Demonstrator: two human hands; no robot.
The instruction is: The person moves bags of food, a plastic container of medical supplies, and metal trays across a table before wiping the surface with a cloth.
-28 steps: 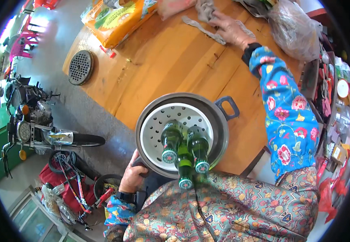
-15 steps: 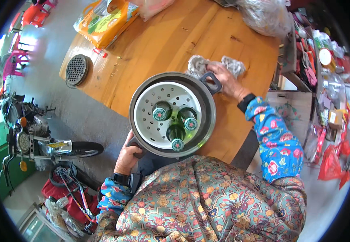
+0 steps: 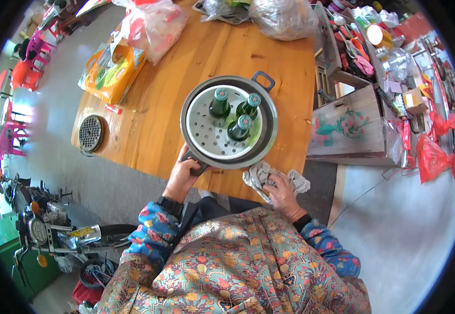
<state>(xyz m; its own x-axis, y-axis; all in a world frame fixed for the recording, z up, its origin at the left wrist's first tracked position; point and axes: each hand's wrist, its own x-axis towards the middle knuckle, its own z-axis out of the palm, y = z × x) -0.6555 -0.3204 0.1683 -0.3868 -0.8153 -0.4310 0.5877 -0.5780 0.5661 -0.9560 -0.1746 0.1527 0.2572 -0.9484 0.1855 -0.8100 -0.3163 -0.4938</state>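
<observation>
The left hand (image 3: 182, 177) grips the dark handle (image 3: 196, 165) of a metal pot (image 3: 270, 128) near the edge of the wooden surface (image 3: 149, 131). Inside the pot sits a white perforated basket (image 3: 206, 138) holding three green bottles (image 3: 219, 106). The right hand (image 3: 283, 196) rests on a crumpled pale cloth (image 3: 256, 178) just beside the pot. An orange bag (image 3: 116, 76) and round grate (image 3: 91, 133) lie farther left.

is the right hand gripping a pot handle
No, the right hand is on the pale cloth, while the left hand grips a pot handle.
</observation>
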